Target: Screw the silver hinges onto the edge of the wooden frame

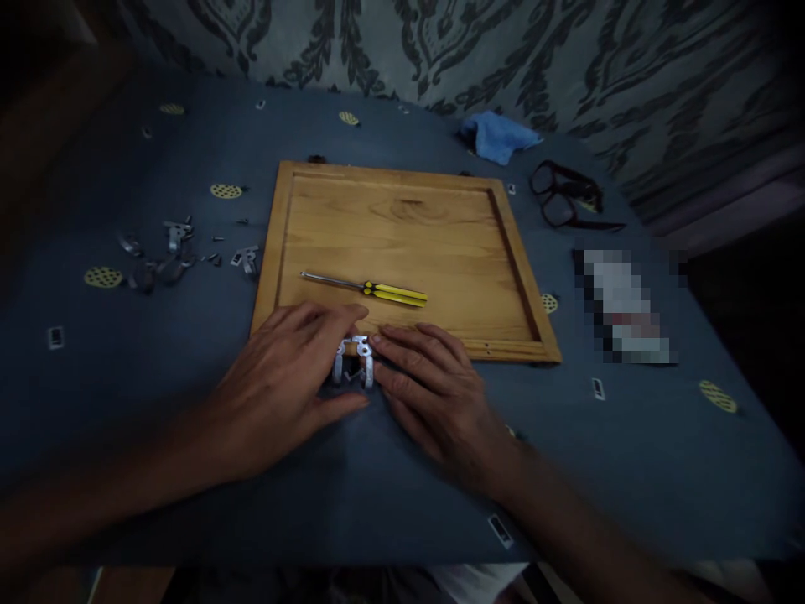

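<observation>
Patterned wall (pixel 377 46) to the far side; before it, a table with a dark blue cloth (pixel 402 503), dimly lit. Item one: a metal hinge (pixel 363 346), at the near edge of a framed wooden panel (pixel 390 239), left of that edge's middle; its two arms run near to far, toward the panel. It lies directly between the hands, neither clearly nearer. Left hand (pixel 277 382): at the hinge's left, thumb spread well apart from the forefinger, the gap facing right. Right hand (pixel 433 390): at the hinge's right, fingers close together, a fingertip touching the plate; whether it pinches, I cannot tell. Item two: a yellow-and-black screwdriver (pixel 399 294), lying on the panel, tip to the left. Left of the panel: a scatter of metal fittings (pixel 175 237) and small screws (pixel 217 239). Far right: a blue wiping rag (pixel 503 137) and dark-framed eyeglasses (pixel 571 186). Right: a flat object (pixel 620 294), blurred to blocks, unidentifiable from where I stand. Obscured: the right thumb, the left hand's lower fingers, and the hinge's contact with the wood.
</observation>
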Tool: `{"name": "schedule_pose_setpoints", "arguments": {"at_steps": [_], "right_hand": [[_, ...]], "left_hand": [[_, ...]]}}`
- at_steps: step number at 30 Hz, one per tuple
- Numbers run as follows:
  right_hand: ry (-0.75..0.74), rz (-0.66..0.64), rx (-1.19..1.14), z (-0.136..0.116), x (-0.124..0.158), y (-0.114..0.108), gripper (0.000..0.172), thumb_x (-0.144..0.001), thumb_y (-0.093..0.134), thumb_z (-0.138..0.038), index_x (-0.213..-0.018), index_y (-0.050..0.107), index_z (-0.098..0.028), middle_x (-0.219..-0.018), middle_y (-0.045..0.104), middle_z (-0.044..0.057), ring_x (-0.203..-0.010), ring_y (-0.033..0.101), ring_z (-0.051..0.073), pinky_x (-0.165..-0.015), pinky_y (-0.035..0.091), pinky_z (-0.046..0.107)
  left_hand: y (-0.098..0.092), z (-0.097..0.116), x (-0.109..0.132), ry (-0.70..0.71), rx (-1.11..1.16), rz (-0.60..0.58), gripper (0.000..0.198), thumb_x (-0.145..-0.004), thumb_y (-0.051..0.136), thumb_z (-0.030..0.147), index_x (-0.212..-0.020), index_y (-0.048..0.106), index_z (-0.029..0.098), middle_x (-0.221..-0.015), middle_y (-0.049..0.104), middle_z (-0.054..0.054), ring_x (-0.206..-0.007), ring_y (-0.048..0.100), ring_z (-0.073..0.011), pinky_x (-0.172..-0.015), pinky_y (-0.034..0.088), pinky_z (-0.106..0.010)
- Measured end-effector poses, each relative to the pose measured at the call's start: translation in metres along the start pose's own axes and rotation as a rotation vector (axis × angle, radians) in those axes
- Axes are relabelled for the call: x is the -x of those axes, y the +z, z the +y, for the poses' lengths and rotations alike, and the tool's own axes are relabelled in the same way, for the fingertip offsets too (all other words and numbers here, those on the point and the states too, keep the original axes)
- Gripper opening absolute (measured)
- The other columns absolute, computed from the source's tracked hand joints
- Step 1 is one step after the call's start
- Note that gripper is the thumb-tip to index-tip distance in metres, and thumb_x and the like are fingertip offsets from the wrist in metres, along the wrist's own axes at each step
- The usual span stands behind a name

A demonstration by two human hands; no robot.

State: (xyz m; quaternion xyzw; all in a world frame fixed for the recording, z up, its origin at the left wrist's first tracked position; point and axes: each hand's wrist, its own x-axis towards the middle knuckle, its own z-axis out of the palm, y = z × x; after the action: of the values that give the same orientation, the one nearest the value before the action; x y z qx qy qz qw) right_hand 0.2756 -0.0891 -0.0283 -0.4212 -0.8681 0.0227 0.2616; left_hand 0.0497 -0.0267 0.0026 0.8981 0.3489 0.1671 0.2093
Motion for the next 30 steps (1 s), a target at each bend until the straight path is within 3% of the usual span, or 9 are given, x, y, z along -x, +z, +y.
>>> {"name": "schedule_pose_setpoints", "arguments": {"at_steps": [12, 30], "right_hand": [[-0.024, 0.021, 0.038, -0.0006, -0.0018, 0.0003, 0.023, -0.098, 0.058, -0.016, -0.118, 0.069, -0.015, -0.129, 0.077, 0.012, -0.126, 0.067, 0.028, -0.109, 0.053, 0.051], [-0.004, 0.002, 0.017, 0.0005, 0.0017, 0.0006, 0.023, -0.102, 0.055, -0.019, -0.122, 0.066, -0.016, -0.133, 0.075, 0.01, -0.128, 0.065, 0.028, -0.111, 0.051, 0.051]], "left_hand": [[0.0027, 0.0028, -0.0011, 0.046, -0.071, 0.043, 0.059, -0.088, 0.079, 0.032, -0.137, 0.048, 0.02, -0.12, 0.076, -0.008, -0.115, 0.069, -0.0292, -0.097, 0.053, -0.042], [0.0033, 0.0015, -0.0026, 0.052, -0.084, 0.061, 0.058, -0.084, 0.083, 0.028, -0.131, 0.05, 0.02, -0.117, 0.075, -0.006, -0.11, 0.071, -0.029, -0.091, 0.055, -0.04]]}}
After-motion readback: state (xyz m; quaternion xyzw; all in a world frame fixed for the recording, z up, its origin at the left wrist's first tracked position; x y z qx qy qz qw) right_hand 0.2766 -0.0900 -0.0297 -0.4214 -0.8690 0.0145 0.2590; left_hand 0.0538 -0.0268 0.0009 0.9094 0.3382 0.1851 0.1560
